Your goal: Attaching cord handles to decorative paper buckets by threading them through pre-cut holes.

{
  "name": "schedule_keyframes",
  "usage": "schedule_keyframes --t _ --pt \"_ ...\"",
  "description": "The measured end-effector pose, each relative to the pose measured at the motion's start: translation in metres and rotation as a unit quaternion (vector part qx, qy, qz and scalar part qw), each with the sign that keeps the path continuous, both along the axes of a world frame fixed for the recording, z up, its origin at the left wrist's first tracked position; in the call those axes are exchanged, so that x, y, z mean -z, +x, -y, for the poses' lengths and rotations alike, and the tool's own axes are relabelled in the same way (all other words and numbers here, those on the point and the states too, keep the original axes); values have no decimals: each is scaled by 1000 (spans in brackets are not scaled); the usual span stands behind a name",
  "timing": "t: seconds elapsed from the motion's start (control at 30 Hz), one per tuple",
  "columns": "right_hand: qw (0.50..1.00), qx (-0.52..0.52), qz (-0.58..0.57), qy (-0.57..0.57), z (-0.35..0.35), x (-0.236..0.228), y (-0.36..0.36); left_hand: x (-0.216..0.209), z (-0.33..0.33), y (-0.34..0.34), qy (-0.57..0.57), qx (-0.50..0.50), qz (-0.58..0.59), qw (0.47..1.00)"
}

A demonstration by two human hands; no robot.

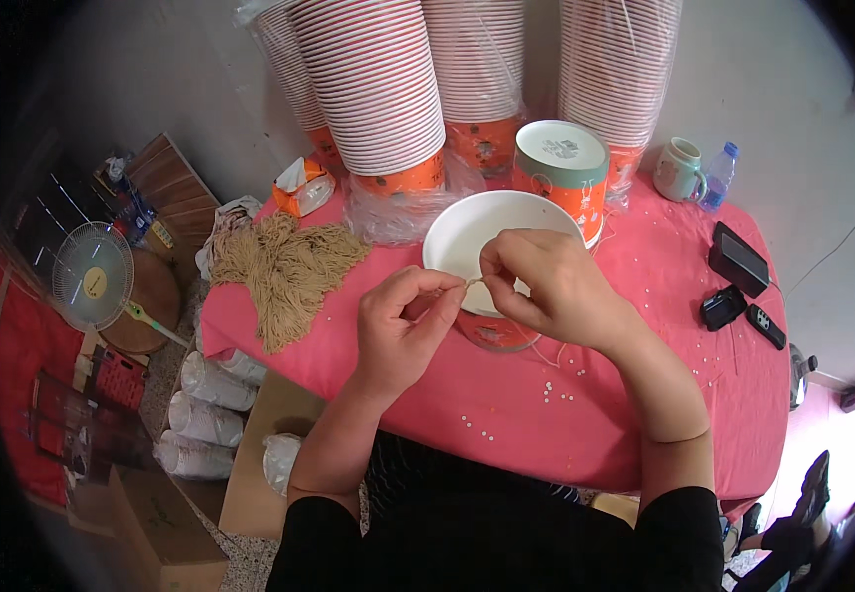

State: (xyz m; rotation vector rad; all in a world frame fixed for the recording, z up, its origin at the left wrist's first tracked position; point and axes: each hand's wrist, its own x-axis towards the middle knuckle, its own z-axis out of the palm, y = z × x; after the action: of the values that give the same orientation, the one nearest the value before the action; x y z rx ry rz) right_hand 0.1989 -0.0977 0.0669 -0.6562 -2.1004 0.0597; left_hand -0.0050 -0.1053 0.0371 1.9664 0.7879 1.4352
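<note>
The cord lies between the two hands, above the near part of the bucket's open mouth. It looks thin, light and limp, likely soft and hard to break but easy to lose from a loose pinch; the best hold is close to the short span, with fingertips only. The left hand has thumb and forefinger clamped on it; the right hand pinches it just beside, its fingertips together. Both forearms slant inward from below the grip, the right elbow bent wider. Left of the grip, well apart, lies a tan bundle, probably soft and floppy.
</note>
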Motion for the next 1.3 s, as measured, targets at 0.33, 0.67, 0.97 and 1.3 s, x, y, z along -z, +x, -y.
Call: schedule_keyframes --t 0.33,0.67,0.97,1.3 --pt "998 23 28 48 -1 -1 2 6 -7 -9 82 -5 -10 997" --pt "998 1 21 64 9 -9 -2 -21 4 5 87 0 -60 994" --pt "1000 -1 -15 -10 6 -8 4 -6 -3 0 -63 54 39 996" --pt "965 89 128 210 9 -8 -4 -8 1 -2 -71 41 -21 996"
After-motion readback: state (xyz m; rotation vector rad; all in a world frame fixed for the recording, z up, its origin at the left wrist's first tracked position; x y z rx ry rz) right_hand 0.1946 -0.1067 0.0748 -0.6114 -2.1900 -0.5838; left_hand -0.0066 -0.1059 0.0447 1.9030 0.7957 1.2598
